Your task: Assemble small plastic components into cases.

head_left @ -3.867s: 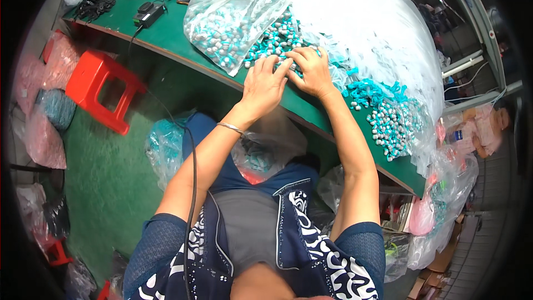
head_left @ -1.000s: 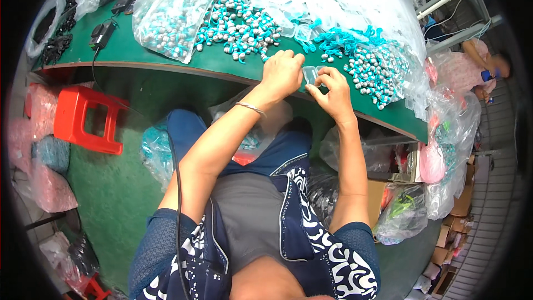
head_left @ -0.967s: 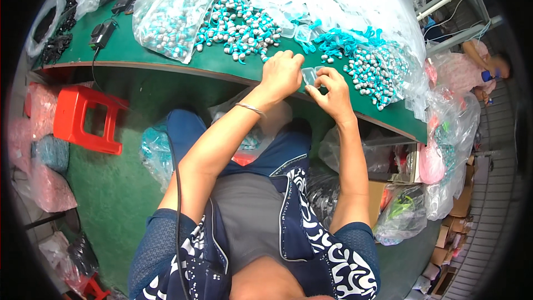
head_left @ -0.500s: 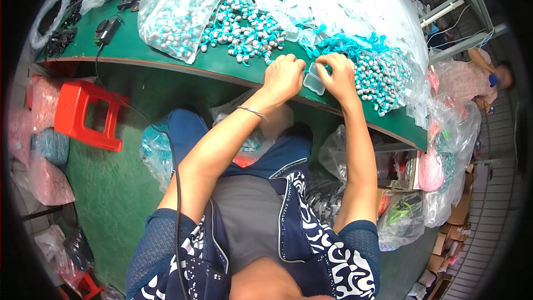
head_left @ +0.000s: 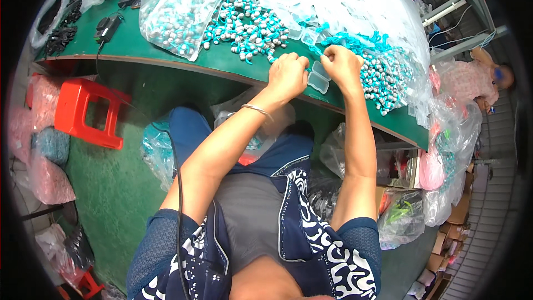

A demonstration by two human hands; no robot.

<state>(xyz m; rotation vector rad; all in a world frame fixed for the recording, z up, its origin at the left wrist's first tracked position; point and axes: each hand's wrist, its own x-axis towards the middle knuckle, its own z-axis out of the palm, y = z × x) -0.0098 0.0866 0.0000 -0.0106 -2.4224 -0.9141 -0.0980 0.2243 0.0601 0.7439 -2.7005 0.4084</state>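
Note:
My left hand (head_left: 287,76) is closed at the table's front edge, its fingertips curled inward. A bit of teal shows by them, but what they hold is hidden. Facing it, my right hand (head_left: 341,68) pinches at a teal cord (head_left: 314,49) that reaches its fingertips. Between the hands a small clear plastic box (head_left: 318,82) lies opened on the green table. Beyond my left hand spreads a pile of small grey-and-teal corded pieces (head_left: 244,28). Teal cords and more grey-tipped pieces (head_left: 383,80) are heaped beside my right hand.
A clear bag of grey-and-teal pieces (head_left: 177,19) stands at the table's left. White plastic and more clear boxes (head_left: 310,36) lie behind the hands. A red stool (head_left: 83,112) stands on the floor at left. Another person (head_left: 466,75) is at far right.
My right hand has shifted slightly right and up, away from the box, with the teal cord now showing at its fingertips. My left hand stays nearly in place, turned slightly.

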